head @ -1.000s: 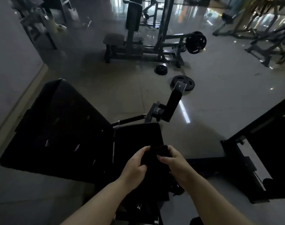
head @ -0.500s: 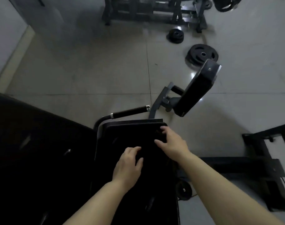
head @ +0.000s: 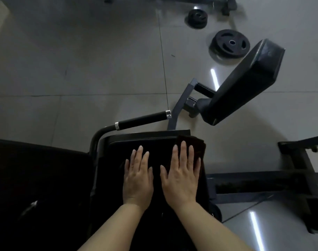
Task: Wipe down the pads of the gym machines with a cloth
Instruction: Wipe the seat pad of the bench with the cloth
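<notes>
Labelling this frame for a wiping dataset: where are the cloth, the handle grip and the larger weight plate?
cloth (head: pixel 198 144), head view, on the corner past the right hand's fingertips.
handle grip (head: pixel 142 120), head view, middle of the black sleeve.
larger weight plate (head: pixel 229 43), head view, face near the hub.

Two bare forearms enter from the bottom edge, no sleeves visible up to the frame edge. Left hand and right hand both bare: no gloves, no rings, no watch or wristband showing. Fingernails short, plain, unpainted as far as the dim light lets me tell. Five digits visible on each hand, thumbs on the inner sides facing each other. Knuckle creases and tendon lines faintly visible on the backs of both hands. No markings or bandages seen. Upper arms, torso and clothing out of view. Lighting low, fine detail soft.
</notes>
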Action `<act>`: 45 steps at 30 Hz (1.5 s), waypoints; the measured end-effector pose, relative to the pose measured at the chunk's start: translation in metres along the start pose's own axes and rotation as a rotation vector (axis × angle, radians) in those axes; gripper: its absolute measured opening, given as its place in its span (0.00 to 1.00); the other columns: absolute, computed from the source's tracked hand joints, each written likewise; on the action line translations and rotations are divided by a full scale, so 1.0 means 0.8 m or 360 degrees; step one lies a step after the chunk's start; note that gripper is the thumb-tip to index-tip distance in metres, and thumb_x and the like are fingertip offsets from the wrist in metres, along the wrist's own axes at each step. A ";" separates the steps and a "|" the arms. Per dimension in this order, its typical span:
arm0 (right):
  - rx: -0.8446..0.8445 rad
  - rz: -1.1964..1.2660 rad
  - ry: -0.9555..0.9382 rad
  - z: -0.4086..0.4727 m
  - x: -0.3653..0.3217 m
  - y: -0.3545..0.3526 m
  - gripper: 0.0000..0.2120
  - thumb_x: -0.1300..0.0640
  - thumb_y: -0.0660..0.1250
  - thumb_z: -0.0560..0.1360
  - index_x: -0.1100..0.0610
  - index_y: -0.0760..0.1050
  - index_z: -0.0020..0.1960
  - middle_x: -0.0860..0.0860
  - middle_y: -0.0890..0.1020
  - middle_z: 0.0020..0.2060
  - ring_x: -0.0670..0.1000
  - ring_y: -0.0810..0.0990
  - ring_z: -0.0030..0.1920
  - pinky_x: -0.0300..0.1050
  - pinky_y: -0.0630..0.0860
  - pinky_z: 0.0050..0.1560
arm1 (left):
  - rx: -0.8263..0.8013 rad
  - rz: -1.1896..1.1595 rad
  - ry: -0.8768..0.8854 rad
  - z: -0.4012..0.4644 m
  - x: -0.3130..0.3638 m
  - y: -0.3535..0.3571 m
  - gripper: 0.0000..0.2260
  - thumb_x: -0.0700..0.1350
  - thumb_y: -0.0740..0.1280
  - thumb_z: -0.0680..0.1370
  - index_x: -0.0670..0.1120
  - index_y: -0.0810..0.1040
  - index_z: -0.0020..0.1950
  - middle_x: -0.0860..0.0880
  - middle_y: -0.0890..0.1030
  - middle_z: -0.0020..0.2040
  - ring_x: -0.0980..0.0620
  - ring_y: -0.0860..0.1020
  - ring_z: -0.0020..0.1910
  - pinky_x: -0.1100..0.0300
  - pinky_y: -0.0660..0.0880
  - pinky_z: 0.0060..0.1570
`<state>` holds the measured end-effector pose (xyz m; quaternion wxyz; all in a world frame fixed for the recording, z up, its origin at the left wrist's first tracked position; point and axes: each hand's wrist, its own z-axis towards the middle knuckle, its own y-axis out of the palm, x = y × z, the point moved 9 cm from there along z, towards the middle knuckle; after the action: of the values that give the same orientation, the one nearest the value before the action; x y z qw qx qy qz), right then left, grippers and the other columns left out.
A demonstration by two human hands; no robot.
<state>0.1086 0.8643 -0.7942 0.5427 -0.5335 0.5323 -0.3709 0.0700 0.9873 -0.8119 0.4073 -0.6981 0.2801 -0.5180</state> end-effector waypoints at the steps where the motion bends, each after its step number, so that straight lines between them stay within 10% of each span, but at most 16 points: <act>1: 0.0004 -0.0024 -0.0046 0.011 -0.001 -0.004 0.31 0.42 0.52 0.77 0.56 0.57 0.76 0.55 0.56 0.77 0.55 0.47 0.77 0.57 0.45 0.73 | 0.0081 -0.0045 0.0010 0.001 -0.002 0.001 0.22 0.49 0.49 0.80 0.45 0.66 0.73 0.48 0.58 0.76 0.51 0.51 0.77 0.54 0.46 0.75; 8: -0.0046 0.0070 -0.0314 0.098 -0.042 -0.021 0.21 0.50 0.56 0.80 0.52 0.67 0.72 0.50 0.71 0.69 0.53 0.58 0.75 0.53 0.45 0.75 | 0.0298 -0.0089 0.0108 -0.002 -0.005 -0.002 0.19 0.45 0.52 0.79 0.46 0.66 0.70 0.44 0.67 0.73 0.50 0.59 0.74 0.55 0.50 0.74; 17: -0.0326 -0.0045 -0.0616 -0.086 -0.019 -0.008 0.30 0.53 0.54 0.68 0.50 0.67 0.70 0.48 0.68 0.72 0.52 0.63 0.73 0.56 0.58 0.69 | 0.0269 -0.0151 0.0086 0.003 -0.006 -0.004 0.19 0.45 0.52 0.80 0.43 0.67 0.70 0.42 0.66 0.73 0.48 0.58 0.74 0.57 0.48 0.74; 23: -0.0210 -0.0152 -0.0331 0.013 -0.031 0.005 0.29 0.43 0.51 0.78 0.52 0.55 0.76 0.52 0.57 0.76 0.53 0.51 0.77 0.59 0.47 0.72 | 0.0280 -0.0113 0.0105 0.003 -0.006 -0.005 0.20 0.45 0.53 0.79 0.41 0.70 0.69 0.41 0.67 0.72 0.46 0.60 0.74 0.54 0.52 0.73; 29: -0.0258 -0.0077 -0.0365 0.109 -0.063 -0.006 0.22 0.44 0.51 0.80 0.48 0.63 0.72 0.47 0.70 0.68 0.51 0.61 0.72 0.58 0.45 0.74 | 0.0328 -0.0189 0.0035 -0.001 -0.012 -0.002 0.19 0.45 0.53 0.79 0.45 0.64 0.70 0.45 0.64 0.74 0.49 0.57 0.76 0.52 0.56 0.74; 39: -0.0319 -0.0222 -0.0900 -0.056 -0.023 0.007 0.26 0.47 0.55 0.77 0.49 0.61 0.75 0.48 0.60 0.75 0.51 0.57 0.76 0.56 0.55 0.71 | 0.0412 -0.0434 0.0054 -0.004 -0.014 -0.008 0.19 0.44 0.52 0.79 0.45 0.62 0.70 0.43 0.63 0.74 0.48 0.57 0.75 0.45 0.64 0.69; 45: -0.0142 -0.0088 -0.0354 0.083 -0.003 -0.018 0.24 0.45 0.52 0.79 0.49 0.64 0.73 0.49 0.67 0.72 0.52 0.59 0.75 0.57 0.48 0.74 | 0.0386 -0.0212 0.0076 -0.001 -0.013 -0.003 0.19 0.47 0.53 0.80 0.45 0.64 0.71 0.44 0.65 0.74 0.50 0.57 0.75 0.49 0.60 0.72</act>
<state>0.1753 0.8762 -0.7888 0.5637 -0.6094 0.4699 -0.3002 0.0659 0.9970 -0.8149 0.4465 -0.6483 0.1781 -0.5904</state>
